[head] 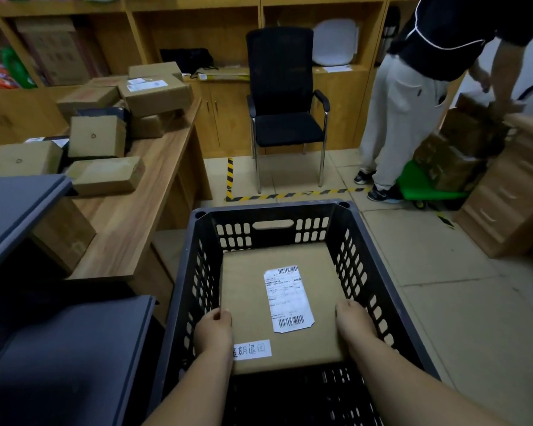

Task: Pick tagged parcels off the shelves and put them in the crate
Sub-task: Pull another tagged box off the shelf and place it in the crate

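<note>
Flat cardboard parcel (282, 305) inside the black slatted crate (379, 259), its far edge near the far wall. Left hand (213, 332) and right hand (353, 322) grasp its side edges (narrow gaps to the crate walls). Open tiled floor (462, 318) lies right; a wooden desk (142, 210) left.

We have one wide head view, looking forward and steeply down into the crate (345, 210) close below us, forearms entering from the bottom edge; beyond, it faces the chair (285, 99) and shelves (197, 4), whose far, dim corners seem bent by the lens
</note>
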Available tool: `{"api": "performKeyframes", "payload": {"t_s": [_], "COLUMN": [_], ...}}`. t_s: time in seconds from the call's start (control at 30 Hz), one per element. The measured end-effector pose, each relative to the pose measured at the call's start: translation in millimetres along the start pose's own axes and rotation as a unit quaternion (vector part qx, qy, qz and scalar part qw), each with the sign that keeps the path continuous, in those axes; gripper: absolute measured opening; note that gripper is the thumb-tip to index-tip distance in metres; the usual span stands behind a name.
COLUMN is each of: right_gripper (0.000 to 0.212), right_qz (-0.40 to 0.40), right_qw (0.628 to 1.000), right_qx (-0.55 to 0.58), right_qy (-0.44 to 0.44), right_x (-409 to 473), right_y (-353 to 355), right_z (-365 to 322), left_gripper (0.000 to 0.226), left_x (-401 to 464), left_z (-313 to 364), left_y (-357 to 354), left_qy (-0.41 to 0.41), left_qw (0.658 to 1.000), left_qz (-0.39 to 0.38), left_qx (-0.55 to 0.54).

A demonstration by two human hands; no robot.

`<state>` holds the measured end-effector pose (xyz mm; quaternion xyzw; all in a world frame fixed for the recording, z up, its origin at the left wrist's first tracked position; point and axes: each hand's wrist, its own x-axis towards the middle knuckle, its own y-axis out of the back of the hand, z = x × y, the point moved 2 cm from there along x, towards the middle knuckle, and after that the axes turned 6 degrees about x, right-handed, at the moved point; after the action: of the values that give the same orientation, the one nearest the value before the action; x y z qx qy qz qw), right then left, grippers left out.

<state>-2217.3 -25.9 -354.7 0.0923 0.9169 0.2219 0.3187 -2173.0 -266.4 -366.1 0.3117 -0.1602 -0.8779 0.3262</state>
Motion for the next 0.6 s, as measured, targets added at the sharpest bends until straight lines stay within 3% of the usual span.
{"api": "performKeyframes", "payload": {"t_s": [0.6], "right_gripper": [0.037], "right_qz": [0.04], "right_qw": [0.999], "right_qx": [0.0], "right_qy": [0.004], "right_x": [15], "right_y": [-9], "right_z": [-8], "left_gripper": [0.028], "left_x": [18], "left_z": [11], "left_y": [-7], "left_qy": [-0.017], "left_qw": [0.999], "left_qz": [0.025], "left_qx": [0.012]}}
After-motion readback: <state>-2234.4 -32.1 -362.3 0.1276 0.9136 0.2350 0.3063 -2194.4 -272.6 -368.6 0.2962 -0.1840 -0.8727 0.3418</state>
